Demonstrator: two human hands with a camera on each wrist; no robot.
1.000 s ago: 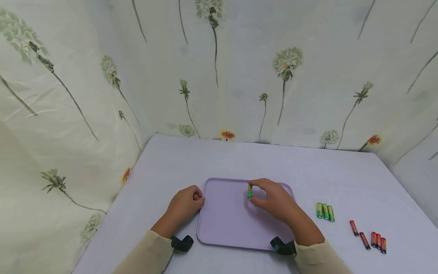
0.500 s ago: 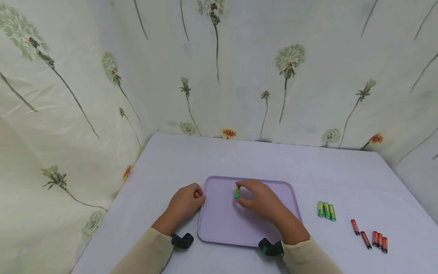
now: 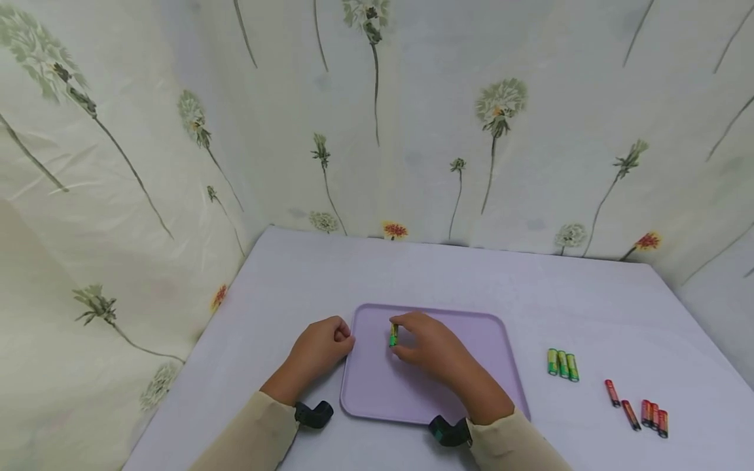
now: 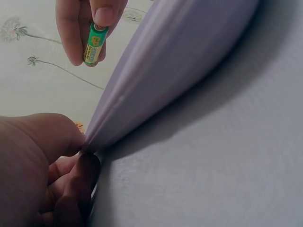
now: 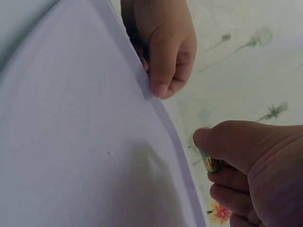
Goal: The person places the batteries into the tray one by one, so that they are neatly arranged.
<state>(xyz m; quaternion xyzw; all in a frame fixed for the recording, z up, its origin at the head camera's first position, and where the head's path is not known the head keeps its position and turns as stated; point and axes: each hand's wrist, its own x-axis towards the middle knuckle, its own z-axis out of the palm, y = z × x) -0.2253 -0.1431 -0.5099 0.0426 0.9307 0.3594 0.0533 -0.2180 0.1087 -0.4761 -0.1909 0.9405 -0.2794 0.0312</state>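
Note:
My right hand [image 3: 432, 347] holds a green and yellow battery [image 3: 393, 334] between thumb and fingers, above the left half of a purple tray [image 3: 383, 396]. In the left wrist view the green battery [image 4: 95, 45] shows its printed label; the right wrist view shows mostly a shiny gold part of the battery [image 5: 212, 163], the rest covered by the thumb. My left hand [image 3: 318, 347] pinches the tray's left rim, thumb on the upper side and fingers curled beneath, as the left wrist view shows at the rim [image 4: 102, 120].
Three green batteries [image 3: 563, 365] lie side by side on the white table to the right of the tray. Farther right and nearer are several red batteries [image 3: 654, 416], two of them lying apart from the rest. Flower-patterned cloth [image 3: 412, 131] hangs behind and to the left.
My right hand has moved left over the tray, carrying the green battery from its right half to its left half. The left hand stays on the rim.

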